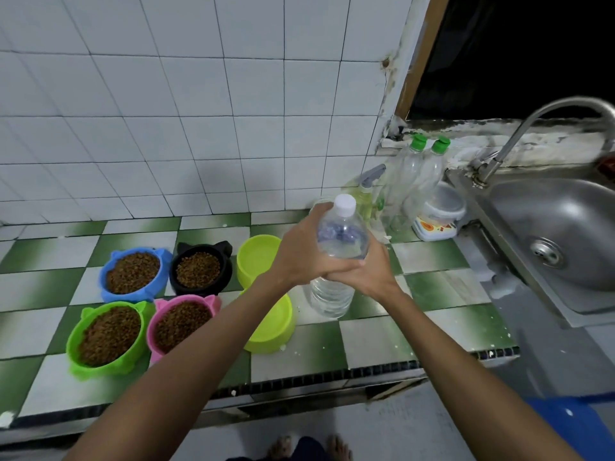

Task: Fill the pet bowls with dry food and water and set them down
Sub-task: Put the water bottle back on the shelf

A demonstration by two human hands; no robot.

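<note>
A clear plastic water bottle (336, 261) stands nearly upright above a green-and-white checkered counter (376, 341), its long axis vertical and its white cap (344, 204) on top, tipped slightly toward the tiled wall. Both hands clamp it at mid-body: the left hand (301, 252) wraps it from the left, the right hand (366, 272) from the right, fingers curled and meeting in front of it. To the left sit 4 bowls of dry food: blue (133, 273), black (200, 269), green (106, 339), pink (181, 322). 2 lime bowls (258, 257) sit just beside the bottle, the nearer one (271, 324) partly hidden by the left forearm. A steel sink (559, 237) lies to the right.
</note>
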